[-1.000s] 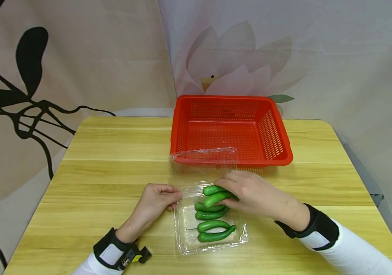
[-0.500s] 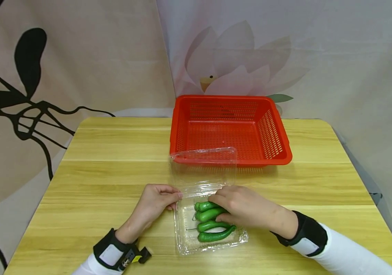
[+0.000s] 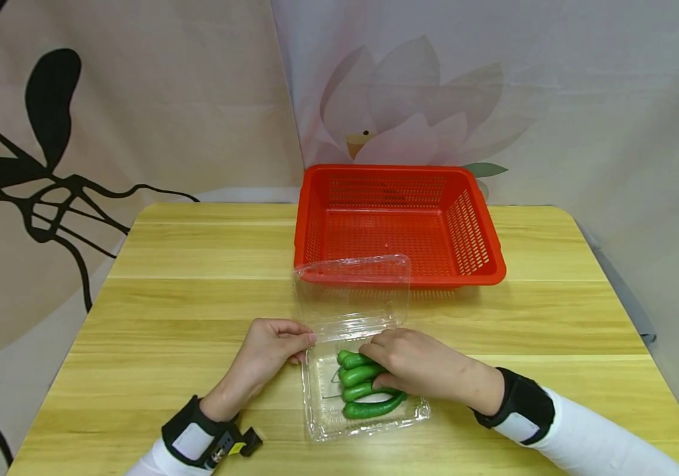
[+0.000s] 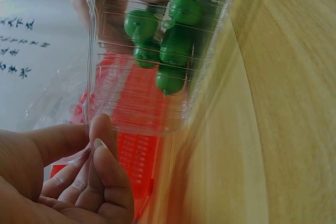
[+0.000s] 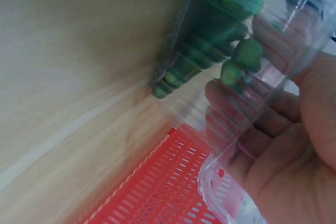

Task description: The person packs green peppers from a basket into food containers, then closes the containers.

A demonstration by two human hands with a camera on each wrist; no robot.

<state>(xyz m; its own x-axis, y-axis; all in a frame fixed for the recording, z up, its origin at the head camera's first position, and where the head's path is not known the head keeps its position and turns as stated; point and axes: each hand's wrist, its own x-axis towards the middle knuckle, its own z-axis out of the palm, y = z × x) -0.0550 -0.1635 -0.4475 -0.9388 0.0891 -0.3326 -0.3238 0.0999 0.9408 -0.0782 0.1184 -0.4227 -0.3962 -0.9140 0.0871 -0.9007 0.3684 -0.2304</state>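
My left hand (image 3: 274, 354) pinches the left rim of a clear plastic clamshell box (image 3: 321, 423) between thumb and fingers, near its hinge. Several green chili peppers (image 3: 369, 410) lie side by side across the box's base. My right hand (image 3: 422, 367) reaches into the box from the right, curled over the upper peppers and covering their right ends. In the right wrist view, its fingers (image 5: 218, 93) show through the clear wall, close around two peppers (image 5: 244, 59) above the others. Through the wall in the left wrist view, the peppers (image 4: 176, 51) appear stacked.
The box's raised lid (image 3: 351, 297) leans back and overlaps the front of a red perforated plastic basket (image 3: 494, 271). Both stand on a light wooden table (image 3: 196, 264). A printed cloth (image 3: 196, 99) hangs behind the table.
My right hand has come down and toward me with peppers from the back of the box, laying them over those below. The left hand keeps its place on the rim.
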